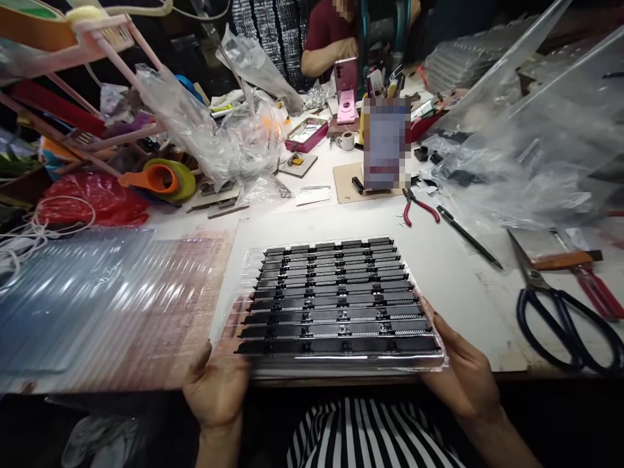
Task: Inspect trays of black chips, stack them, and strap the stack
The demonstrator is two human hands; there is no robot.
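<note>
In front of me a clear plastic tray (341, 361) carries rows of black comb-like parts (336, 305), with fine pale teeth along each row. My right hand (463, 370) grips the tray's right edge, thumb up along the side and the other fingers hidden beneath. At the near left corner is my left hand (219, 383), its thumb raised and its fingers showing blurred through the clear plastic under the tray. The tray is tilted slightly at the table's front edge.
Clear ribbed plastic sheets (107, 292) lie at the left. To the right are scissors (546, 299), a black pen (468, 237) and red-handled pliers (414, 208). A pink phone stand (346, 104) and plastic bags (511, 136) are farther back. Another person (326, 45) sits opposite.
</note>
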